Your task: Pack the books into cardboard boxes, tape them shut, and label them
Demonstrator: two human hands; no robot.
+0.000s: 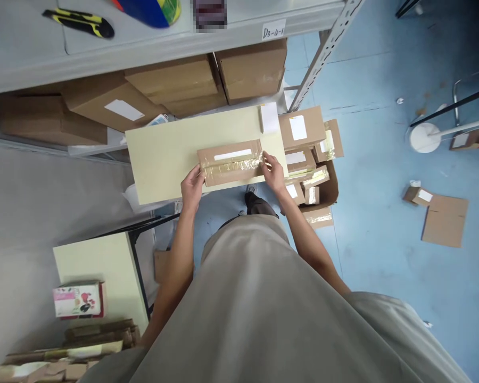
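A long, flat cardboard box (227, 151) lies on the pale yellow tabletop (163, 159). Clear packing tape (233, 169) runs along its length, and a white label (232, 154) sits above the tape. My left hand (192, 187) grips the box's left end, thumb and fingers closed at the edge. At the opposite end my right hand (273, 171) pinches the taped corner. A stack of white labels (269, 117) rests on the tabletop beyond the box, toward the right.
Taped parcels (302, 127) are piled in and around a large carton (332, 183) to the right. Above stands a metal shelf (239, 34) with a yellow-black box cutter (82, 22) on it and big cartons (175, 80) beneath. Flattened cardboard (446, 221) lies on the blue floor.
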